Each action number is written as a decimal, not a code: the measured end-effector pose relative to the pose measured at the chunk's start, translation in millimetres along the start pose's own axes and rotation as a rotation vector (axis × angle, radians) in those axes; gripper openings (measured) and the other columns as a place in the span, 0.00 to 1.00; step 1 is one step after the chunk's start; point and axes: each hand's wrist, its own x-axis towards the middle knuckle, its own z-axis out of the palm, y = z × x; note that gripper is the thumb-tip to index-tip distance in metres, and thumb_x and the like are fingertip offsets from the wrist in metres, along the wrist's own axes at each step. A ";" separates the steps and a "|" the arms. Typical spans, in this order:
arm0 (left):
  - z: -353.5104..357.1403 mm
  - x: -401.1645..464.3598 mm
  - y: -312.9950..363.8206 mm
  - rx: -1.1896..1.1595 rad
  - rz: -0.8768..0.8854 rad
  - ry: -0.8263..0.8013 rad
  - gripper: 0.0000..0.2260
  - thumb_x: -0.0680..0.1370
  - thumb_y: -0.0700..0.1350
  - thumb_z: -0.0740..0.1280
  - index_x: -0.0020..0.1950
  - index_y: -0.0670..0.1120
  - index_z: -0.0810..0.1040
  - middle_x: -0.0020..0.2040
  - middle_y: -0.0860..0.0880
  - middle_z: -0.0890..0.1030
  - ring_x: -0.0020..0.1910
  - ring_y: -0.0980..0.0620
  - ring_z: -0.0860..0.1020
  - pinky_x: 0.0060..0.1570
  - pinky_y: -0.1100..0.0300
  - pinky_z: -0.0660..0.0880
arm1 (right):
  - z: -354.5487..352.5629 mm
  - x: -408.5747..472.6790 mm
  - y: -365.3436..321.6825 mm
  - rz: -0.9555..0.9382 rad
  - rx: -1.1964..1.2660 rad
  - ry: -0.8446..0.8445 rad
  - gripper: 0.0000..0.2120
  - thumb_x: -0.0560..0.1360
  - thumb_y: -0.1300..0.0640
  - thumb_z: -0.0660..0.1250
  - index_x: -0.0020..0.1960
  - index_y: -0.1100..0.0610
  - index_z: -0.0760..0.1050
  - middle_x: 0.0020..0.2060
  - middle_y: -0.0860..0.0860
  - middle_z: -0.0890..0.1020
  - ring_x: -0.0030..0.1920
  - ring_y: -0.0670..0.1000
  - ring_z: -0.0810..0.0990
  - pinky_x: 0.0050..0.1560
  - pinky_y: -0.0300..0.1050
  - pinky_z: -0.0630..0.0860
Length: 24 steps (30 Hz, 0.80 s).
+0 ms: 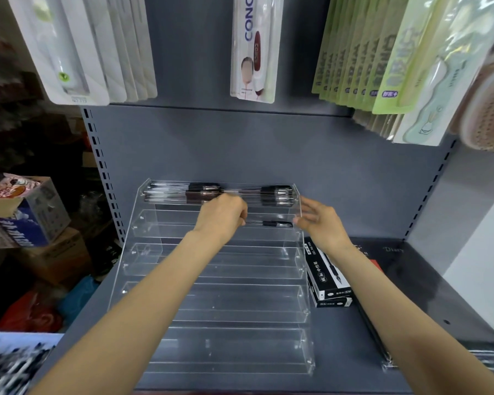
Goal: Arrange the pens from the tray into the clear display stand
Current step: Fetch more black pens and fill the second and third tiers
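Pens (220, 192) fill the top tier of the clear stand (226, 306) at frame centre. One pen (271, 223) lies in the second tier, its left end pinched by the left hand (223, 218); the right hand (320, 220), fingers spread, touches its right end. Black boxes (327, 276) sit right of the stand.

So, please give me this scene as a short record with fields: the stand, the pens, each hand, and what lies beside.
stand: clear display stand, stepped tiers, on a grey shelf
top tier: several pens lying sideways
second tier: one pen
lower tiers: no pens visible
left hand: fingers curled at the second-tier pen's end
right hand: open, at the stand's right edge
beside: black pen boxes, right of the stand
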 end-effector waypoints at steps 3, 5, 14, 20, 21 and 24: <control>-0.6 0.3 -3.0 -0.088 -0.007 -0.030 0.05 0.75 0.43 0.69 0.49 0.46 0.81 0.49 0.47 0.82 0.50 0.46 0.78 0.43 0.58 0.71 | -1.6 0.1 1.8 -0.005 -0.001 -0.014 0.25 0.76 0.63 0.65 0.71 0.54 0.65 0.63 0.51 0.76 0.54 0.43 0.74 0.55 0.36 0.68; -1.6 -2.4 -9.2 -0.180 -0.048 -0.025 0.04 0.74 0.44 0.70 0.48 0.47 0.81 0.47 0.48 0.83 0.49 0.48 0.79 0.46 0.55 0.75 | -2.4 0.4 2.9 0.001 0.008 -0.024 0.26 0.76 0.63 0.66 0.72 0.53 0.65 0.64 0.50 0.76 0.54 0.43 0.74 0.56 0.37 0.67; -1.3 -25.0 -24.7 -0.211 -0.281 -0.018 0.14 0.79 0.51 0.61 0.47 0.42 0.80 0.42 0.42 0.80 0.44 0.40 0.77 0.40 0.55 0.72 | 0.6 -0.3 5.5 0.004 0.064 0.001 0.26 0.76 0.63 0.66 0.72 0.53 0.64 0.65 0.50 0.75 0.54 0.43 0.74 0.57 0.39 0.69; -0.2 -23.1 -10.7 -0.297 -0.335 -0.060 0.16 0.79 0.51 0.61 0.41 0.41 0.78 0.37 0.43 0.77 0.42 0.40 0.76 0.42 0.55 0.71 | 0.7 -3.2 3.6 0.005 0.056 -0.011 0.26 0.76 0.63 0.65 0.72 0.53 0.64 0.66 0.50 0.74 0.55 0.43 0.74 0.63 0.44 0.69; 0.6 -22.4 -8.7 -0.307 -0.336 -0.058 0.15 0.79 0.51 0.61 0.43 0.41 0.79 0.39 0.43 0.78 0.43 0.40 0.76 0.44 0.54 0.72 | 0.5 -3.7 3.4 0.010 0.059 -0.012 0.26 0.76 0.63 0.65 0.72 0.53 0.63 0.66 0.50 0.74 0.56 0.44 0.74 0.64 0.45 0.68; 3.0 -21.9 -4.7 -0.291 -0.335 -0.045 0.13 0.79 0.49 0.61 0.48 0.43 0.81 0.45 0.42 0.81 0.48 0.40 0.77 0.49 0.52 0.75 | -0.4 -5.3 2.8 0.012 0.064 -0.015 0.27 0.76 0.63 0.65 0.73 0.53 0.63 0.67 0.51 0.73 0.61 0.47 0.74 0.65 0.45 0.68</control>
